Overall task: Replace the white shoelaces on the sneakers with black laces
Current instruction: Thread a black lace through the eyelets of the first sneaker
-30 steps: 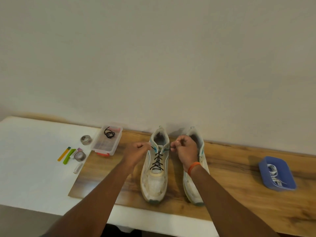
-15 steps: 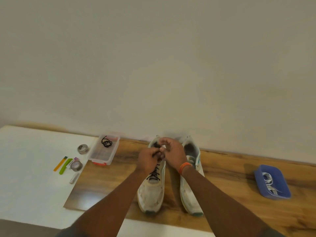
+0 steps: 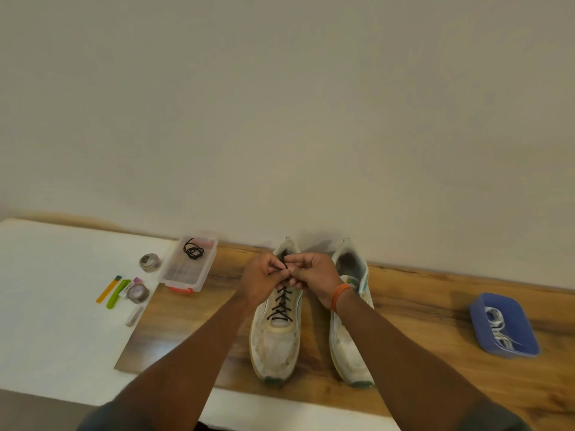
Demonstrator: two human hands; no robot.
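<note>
Both hands met over the tongue of the left sneaker (image 3: 275, 331). The left hand (image 3: 259, 283) and right hand (image 3: 312, 272) each had fingers curled, pinching the ends of the black lace (image 3: 281, 306) already crossed up its eyelets. Tying off seemed the step in hand; next, the right sneaker (image 3: 351, 331) would need lacing. Far left, a clear box (image 3: 174, 275) held a coiled black lace (image 3: 193, 250); far right, a blue tray (image 3: 525, 334) held white laces (image 3: 497, 325).
</note>
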